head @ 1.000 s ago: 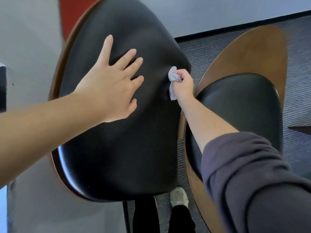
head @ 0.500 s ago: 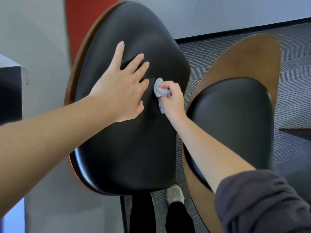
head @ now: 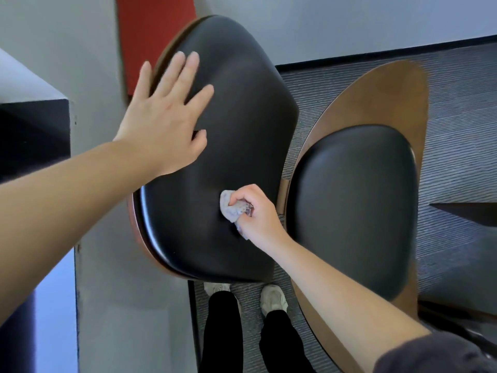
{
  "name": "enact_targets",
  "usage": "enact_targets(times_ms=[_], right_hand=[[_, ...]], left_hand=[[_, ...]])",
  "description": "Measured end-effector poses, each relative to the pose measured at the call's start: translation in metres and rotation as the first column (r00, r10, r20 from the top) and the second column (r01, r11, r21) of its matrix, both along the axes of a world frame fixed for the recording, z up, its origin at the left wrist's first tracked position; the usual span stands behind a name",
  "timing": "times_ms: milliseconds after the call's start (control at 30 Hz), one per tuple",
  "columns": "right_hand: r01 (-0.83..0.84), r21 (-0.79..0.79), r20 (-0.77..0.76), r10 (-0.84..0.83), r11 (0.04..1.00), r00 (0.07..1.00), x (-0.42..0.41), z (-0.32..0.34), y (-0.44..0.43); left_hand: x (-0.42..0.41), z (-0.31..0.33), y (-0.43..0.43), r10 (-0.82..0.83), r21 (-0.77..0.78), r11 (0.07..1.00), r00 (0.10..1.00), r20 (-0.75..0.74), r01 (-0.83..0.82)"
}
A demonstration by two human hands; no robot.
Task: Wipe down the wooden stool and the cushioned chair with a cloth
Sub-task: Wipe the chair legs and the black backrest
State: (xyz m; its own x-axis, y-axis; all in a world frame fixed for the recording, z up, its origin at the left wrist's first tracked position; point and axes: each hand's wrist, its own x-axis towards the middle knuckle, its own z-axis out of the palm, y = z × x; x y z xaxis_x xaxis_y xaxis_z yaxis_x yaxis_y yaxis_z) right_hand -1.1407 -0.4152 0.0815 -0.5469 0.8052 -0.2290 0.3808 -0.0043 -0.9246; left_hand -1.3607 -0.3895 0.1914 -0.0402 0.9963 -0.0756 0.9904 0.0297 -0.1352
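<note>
The back cushion point(head: 242, 117) is covered in smooth, softly glossy black leather-like material. Right of it, the seat shell point(head: 390, 98) is made of matt brown wood. Against the cushion, a cloth point(head: 228, 211) of crumpled grey fabric is seen.

Two black cushions: large cushion point(head: 236, 125), small cushion point(head: 355, 205). Two hands: left hand point(head: 161, 125), right hand point(head: 259, 215). One cloth point(head: 230, 211). Two shoes: left shoe point(head: 216, 288), right shoe point(head: 274, 297). One red panel point(head: 158, 30).

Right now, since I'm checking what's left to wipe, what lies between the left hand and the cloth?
In the head view, only bare black back cushion lies between the left hand and the cloth gripped by the right hand.
</note>
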Motion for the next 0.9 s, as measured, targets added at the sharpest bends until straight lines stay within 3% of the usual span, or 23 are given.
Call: enact_targets(times_ms=[167, 367, 533, 900], right_hand=[[0.139, 0.036, 0.025, -0.14, 0.99, 0.99, -0.039, 0.006, 0.067], [0.383, 0.007, 0.136, -0.38, 0.924, 0.915, -0.072, -0.01, 0.18], [0.485, 0.003, 0.112, -0.483, 0.874, 0.869, -0.075, -0.009, 0.214], [0.245, 0.15, -0.027, -0.243, 0.958, 0.97, -0.084, 0.036, 0.124]], left_hand=[[-0.004, -0.002, 0.001, 0.108, 0.047, 0.992, 0.97, 0.216, -0.121], [-0.006, -0.007, 0.002, 0.09, 0.095, 0.988, 0.963, 0.255, -0.118], [-0.006, -0.008, 0.002, 0.091, 0.097, 0.988, 0.955, 0.281, -0.123], [-0.004, -0.004, -0.001, 0.106, 0.107, 0.981, 0.915, 0.389, -0.159]])
